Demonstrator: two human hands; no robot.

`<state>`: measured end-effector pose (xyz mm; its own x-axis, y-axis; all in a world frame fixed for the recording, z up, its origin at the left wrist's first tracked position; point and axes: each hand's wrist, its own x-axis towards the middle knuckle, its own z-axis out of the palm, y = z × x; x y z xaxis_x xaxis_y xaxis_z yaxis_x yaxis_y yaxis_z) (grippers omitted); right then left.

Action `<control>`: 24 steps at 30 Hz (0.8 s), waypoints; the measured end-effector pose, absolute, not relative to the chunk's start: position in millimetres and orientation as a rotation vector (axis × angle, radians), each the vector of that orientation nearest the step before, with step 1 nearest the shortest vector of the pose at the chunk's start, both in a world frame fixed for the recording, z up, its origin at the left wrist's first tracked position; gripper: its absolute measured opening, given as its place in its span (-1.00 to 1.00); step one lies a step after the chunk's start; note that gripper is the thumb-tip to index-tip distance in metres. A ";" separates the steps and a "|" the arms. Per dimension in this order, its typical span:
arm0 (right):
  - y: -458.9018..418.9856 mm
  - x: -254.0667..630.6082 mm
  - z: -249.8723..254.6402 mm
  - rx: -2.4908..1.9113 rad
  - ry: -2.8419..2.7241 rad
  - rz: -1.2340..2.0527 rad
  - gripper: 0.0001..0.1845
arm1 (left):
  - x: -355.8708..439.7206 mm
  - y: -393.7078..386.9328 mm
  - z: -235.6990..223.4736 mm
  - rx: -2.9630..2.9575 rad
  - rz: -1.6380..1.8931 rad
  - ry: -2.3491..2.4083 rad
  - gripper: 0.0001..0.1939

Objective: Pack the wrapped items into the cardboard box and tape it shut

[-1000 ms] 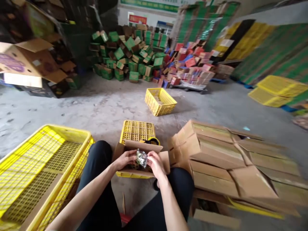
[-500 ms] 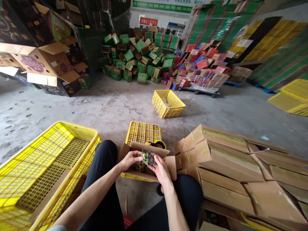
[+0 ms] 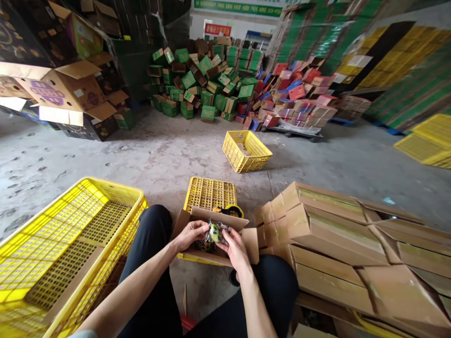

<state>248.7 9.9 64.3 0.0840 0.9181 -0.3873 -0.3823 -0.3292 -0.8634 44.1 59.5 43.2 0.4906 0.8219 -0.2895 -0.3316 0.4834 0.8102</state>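
Note:
Between my two hands is a small clear plastic bag [image 3: 214, 232] with something green and dark inside; its exact kind is too small to tell. My left hand [image 3: 190, 234] pinches the bag's left edge, and my right hand [image 3: 235, 248] grips its right side. Both are above an open cardboard box [image 3: 252, 244] between my knees. More dark and yellowish items lie in the box, partly hidden by my hands. The box rests on an upturned yellow crate [image 3: 207, 190]. Just behind its far flap lies a tape dispenser [image 3: 229, 211] with a yellow roll.
A large yellow crate [image 3: 70, 244] stands at my left with a cardboard piece inside. Stacked cardboard boxes [image 3: 338, 234] fill my right side. Ahead on the floor is another yellow crate [image 3: 246, 152]. Farther back are heaps of green boxes [image 3: 207, 89] and red boxes [image 3: 296, 92].
The plastic bag has turned a little between my fingers, so more of the green thing shows. Both hands keep hold of it in nearly the same place.

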 end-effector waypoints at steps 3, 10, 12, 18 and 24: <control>9.4 248.3 63.8 -1.268 -0.626 1.495 -0.53 | 44.5 60.3 42.9 0.682 0.777 0.772 -0.27; 9.8 247.5 67.3 -1.277 -0.661 1.504 -0.50 | 41.3 57.0 47.2 0.893 0.733 0.726 -0.34; 9.8 248.0 68.1 -1.276 -0.653 1.495 -0.48 | 42.1 57.2 46.9 0.877 0.770 0.729 -0.40; 5.6 245.6 75.9 -1.204 -0.723 1.510 -0.13 | 43.9 59.6 42.4 0.756 0.858 0.829 -0.41; 5.7 241.9 77.8 -1.234 -0.947 1.415 -0.40 | 44.1 62.5 37.7 0.688 0.799 0.850 -0.32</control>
